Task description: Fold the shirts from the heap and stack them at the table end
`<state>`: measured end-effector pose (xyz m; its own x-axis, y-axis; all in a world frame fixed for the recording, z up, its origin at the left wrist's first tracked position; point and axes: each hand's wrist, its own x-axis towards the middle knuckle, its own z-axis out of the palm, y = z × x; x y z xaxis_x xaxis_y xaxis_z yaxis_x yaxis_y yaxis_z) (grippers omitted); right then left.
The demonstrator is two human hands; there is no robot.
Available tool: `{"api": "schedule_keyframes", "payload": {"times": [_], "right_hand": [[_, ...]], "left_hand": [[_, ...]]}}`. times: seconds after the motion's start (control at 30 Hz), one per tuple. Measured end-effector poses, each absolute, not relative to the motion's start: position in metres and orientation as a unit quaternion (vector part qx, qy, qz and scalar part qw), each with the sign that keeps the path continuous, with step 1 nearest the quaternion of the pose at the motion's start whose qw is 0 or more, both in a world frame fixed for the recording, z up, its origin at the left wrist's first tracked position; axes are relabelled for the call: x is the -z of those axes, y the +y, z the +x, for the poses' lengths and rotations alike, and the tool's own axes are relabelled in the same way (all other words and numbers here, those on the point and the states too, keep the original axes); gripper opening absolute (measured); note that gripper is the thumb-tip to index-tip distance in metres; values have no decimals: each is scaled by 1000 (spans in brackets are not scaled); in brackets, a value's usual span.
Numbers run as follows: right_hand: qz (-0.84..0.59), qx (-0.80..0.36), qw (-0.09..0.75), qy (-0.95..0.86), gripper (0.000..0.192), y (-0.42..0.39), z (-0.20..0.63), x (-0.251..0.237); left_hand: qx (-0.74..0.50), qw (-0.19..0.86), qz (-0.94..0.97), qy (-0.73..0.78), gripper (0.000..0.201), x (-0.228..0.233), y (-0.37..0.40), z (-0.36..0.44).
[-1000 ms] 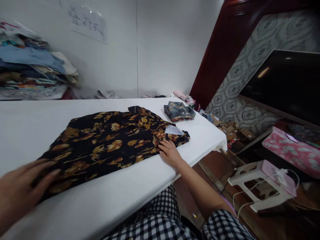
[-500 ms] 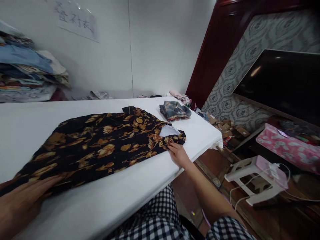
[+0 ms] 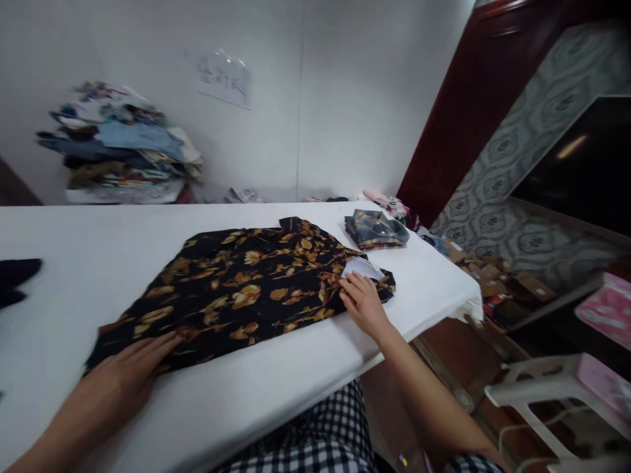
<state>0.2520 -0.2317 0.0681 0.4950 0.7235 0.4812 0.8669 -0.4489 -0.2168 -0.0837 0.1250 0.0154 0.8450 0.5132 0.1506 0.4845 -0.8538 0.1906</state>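
- Your left hand (image 3: 125, 374) lies flat and open, fingers spread, pressing the near left end of the black floral shirt (image 3: 246, 289); it grips nothing.
- Your right hand (image 3: 363, 303) rests palm down on the shirt's right end, fingers extended onto the cloth just beside the white collar card (image 3: 362, 267); it is open too, not clenched.
- The shirt is thin, soft fabric, black with golden-brown leaf and flower prints, spread as a long folded panel across the middle of the white table (image 3: 98, 243), with slight wrinkles near your hands.
- The table surface is smooth, matte and padded-looking, with a rounded near edge.
- A small folded shirt (image 3: 377, 228) in blue-grey plaid sits as a neat square near the table's far right corner, apart from the floral one.
- A loose, uneven stack of folded clothes (image 3: 123, 148) stands against the wall at far left.
- A white plastic stool (image 3: 552, 387) stands on the floor at right.
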Motion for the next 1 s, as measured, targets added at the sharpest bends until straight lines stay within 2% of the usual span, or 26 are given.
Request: {"api": "schedule_keyframes", "payload": {"times": [0.17, 0.4, 0.57, 0.83, 1.0], "right_hand": [[-813, 124, 200, -532, 47, -188, 247, -69], [-839, 25, 113, -531, 55, -174, 257, -24], [-847, -1, 105, -521, 57, -177, 256, -23], [-808, 35, 152, -568, 59, -135, 233, -56], [-789, -25, 119, -602, 58, -111, 224, -41]], "left_hand": [[-84, 74, 964, 241, 60, -48, 102, -85], [-59, 123, 961, 241, 62, -49, 109, -94], [-120, 154, 937, 289, 56, -69, 117, -79], [-139, 93, 965, 204, 51, -96, 151, 15], [-106, 41, 964, 238, 53, -99, 191, 91]]}}
